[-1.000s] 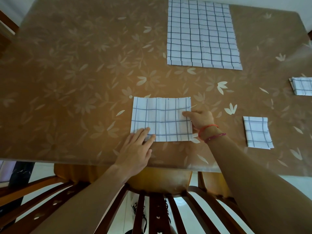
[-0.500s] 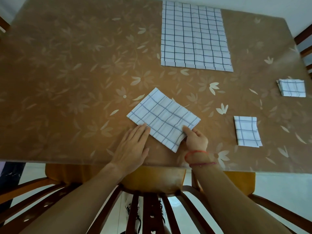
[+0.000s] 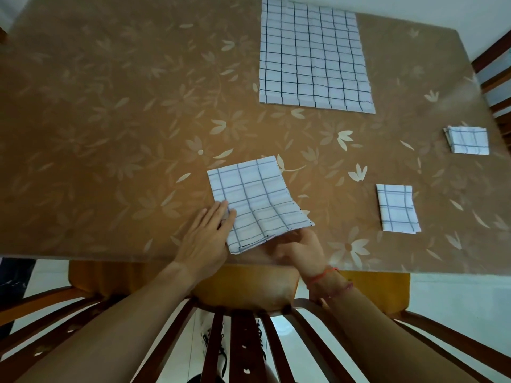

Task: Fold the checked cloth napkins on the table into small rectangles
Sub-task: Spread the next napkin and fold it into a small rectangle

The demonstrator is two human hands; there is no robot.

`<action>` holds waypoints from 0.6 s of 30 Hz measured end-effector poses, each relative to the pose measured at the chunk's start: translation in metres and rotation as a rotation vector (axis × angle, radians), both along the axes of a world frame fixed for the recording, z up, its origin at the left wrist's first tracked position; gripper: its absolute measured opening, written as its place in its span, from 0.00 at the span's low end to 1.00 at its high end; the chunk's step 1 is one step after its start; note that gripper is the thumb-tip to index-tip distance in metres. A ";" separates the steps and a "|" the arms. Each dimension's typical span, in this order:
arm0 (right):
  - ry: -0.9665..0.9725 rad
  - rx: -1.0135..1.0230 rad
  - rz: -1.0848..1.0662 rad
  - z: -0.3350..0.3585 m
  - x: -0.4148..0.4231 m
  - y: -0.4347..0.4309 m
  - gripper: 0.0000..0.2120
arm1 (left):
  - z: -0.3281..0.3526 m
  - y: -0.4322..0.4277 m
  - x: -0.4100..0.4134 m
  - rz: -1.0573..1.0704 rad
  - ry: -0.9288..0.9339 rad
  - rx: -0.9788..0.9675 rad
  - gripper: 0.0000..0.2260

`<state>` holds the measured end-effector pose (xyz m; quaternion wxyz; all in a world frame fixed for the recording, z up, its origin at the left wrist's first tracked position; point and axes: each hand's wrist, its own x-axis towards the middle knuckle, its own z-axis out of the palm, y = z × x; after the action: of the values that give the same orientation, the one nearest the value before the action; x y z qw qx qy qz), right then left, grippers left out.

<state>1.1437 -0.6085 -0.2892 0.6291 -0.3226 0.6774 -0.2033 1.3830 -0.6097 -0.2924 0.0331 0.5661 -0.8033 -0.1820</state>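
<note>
A half-folded checked napkin (image 3: 253,201) lies near the table's front edge, turned so its long side runs away from me. My left hand (image 3: 206,236) lies flat with straight fingers pressing the napkin's left edge. My right hand (image 3: 300,248) is palm up under the napkin's near right corner, lifting that corner off the table; its fingertips are hidden by the cloth. A large unfolded checked napkin (image 3: 313,55) lies flat at the far side. Two small folded napkins sit at the right: one (image 3: 396,208) nearer me, one (image 3: 467,140) by the right edge.
The table (image 3: 110,120) has a brown flower-patterned cover. A wooden chair back (image 3: 243,322) with dark slats stands between me and the table's front edge. Another chair (image 3: 495,87) shows at the far right.
The napkin has been rotated clockwise from lying crosswise to lying lengthwise. My right hand went from pinching its edge on top to reaching under its near right corner, which now rises.
</note>
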 end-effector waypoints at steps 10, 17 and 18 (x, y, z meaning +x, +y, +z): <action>0.732 -0.575 0.453 0.017 -0.016 0.001 0.15 | -0.004 0.011 0.025 -0.129 0.026 -0.023 0.25; 0.795 -0.941 0.624 0.010 -0.012 -0.008 0.08 | -0.002 0.015 0.024 -0.042 0.145 -0.213 0.16; 0.804 -0.976 0.626 0.010 -0.012 -0.011 0.09 | -0.002 0.015 0.024 -0.026 0.144 -0.212 0.16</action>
<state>1.1315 -0.6196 -0.2790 0.1427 -0.7978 0.5641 -0.1582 1.4074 -0.5945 -0.2941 0.1480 0.5343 -0.8210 -0.1366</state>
